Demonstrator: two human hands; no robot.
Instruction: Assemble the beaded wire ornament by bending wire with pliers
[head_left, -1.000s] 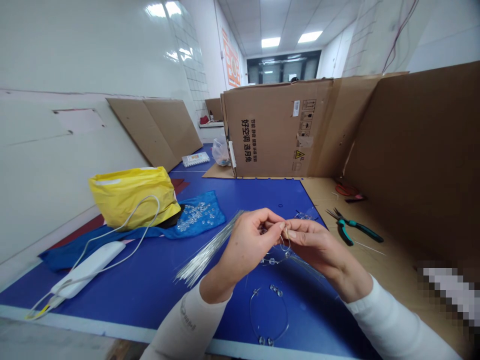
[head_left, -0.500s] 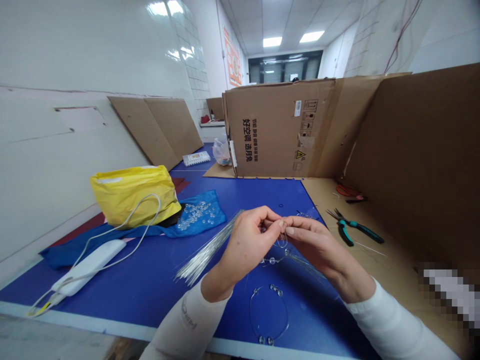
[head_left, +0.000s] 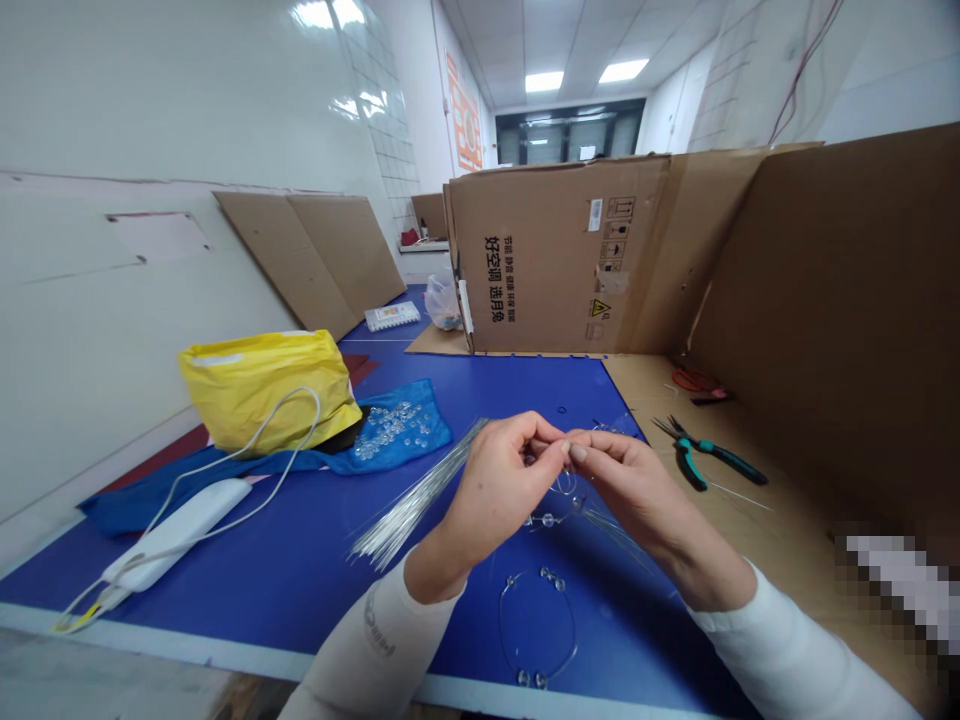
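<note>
My left hand point(head_left: 504, 478) and my right hand point(head_left: 628, 492) meet above the blue table, thumbs and forefingers pinched tip to tip. Both grip a thin wire, whose small loop point(head_left: 564, 482) hangs below the fingertips. The pinched part is mostly hidden by the fingers. Below the hands, a strand with clear beads point(head_left: 547, 520) shows in part; whether it joins the held wire I cannot tell. Nearer the table's front edge lies a wire ring with several clear beads point(head_left: 576, 628). A bundle of straight silvery wires point(head_left: 416, 508) spreads out beside my left wrist.
Loose clear beads point(head_left: 390, 428) lie on a blue cloth point(head_left: 435, 400) at left, near a yellow bag point(head_left: 270, 390) and a white power strip point(head_left: 176, 525) with its cable. Green-handled pliers point(head_left: 724, 462) rest on cardboard at right. A large cardboard box point(head_left: 555, 260) stands behind.
My fingertips have shifted slightly around the wire, and my right hand has turned a little. The rest lies as before.
</note>
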